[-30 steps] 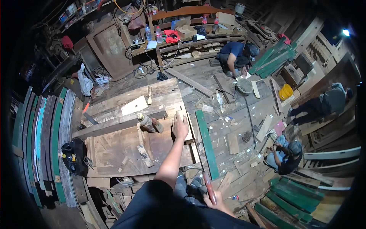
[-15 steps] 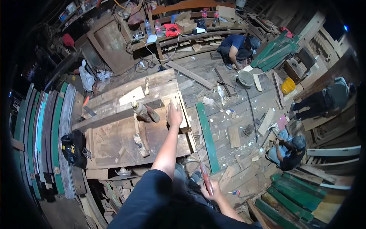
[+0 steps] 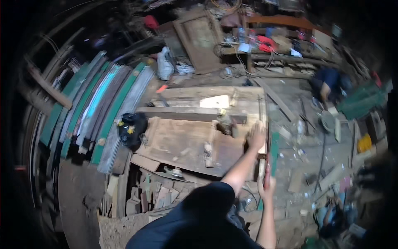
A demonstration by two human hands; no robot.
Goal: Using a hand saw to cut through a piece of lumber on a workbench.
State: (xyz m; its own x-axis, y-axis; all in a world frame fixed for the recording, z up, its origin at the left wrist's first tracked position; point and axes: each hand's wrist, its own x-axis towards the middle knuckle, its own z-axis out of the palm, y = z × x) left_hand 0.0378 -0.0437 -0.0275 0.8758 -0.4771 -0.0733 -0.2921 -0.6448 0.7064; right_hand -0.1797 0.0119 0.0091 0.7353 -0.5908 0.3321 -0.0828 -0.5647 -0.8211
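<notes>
At the right end of the wooden work platform (image 3: 182, 141), my left hand (image 3: 256, 135) rests on a pale wood piece (image 3: 261, 115), fingers spread slightly over it. Below it, my right hand (image 3: 266, 186) is closed round a long red-brown tool (image 3: 268, 166), held alongside the platform's right edge; its upper end is blurred. Just left of my left hand stands a yellow-topped bottle (image 3: 224, 120) beside a brownish upright object, too smeared to name. A long timber (image 3: 178, 110) lies across the platform, with a small light board (image 3: 213, 101) behind it.
Painted planks (image 3: 103, 120) and a black bag (image 3: 132, 128) are at left. A green board (image 3: 274, 143) and scraps lie on the littered floor to the right, with a yellow bucket (image 3: 364, 143). Two co-workers (image 3: 325, 85) (image 3: 336, 216) crouch nearby. A cluttered bench (image 3: 232, 50) stands behind.
The view has swung left, shifting the scene rightward and blurring it. The red tool, earlier low and apart from the platform, is now raised close beside its right edge, below my left hand.
</notes>
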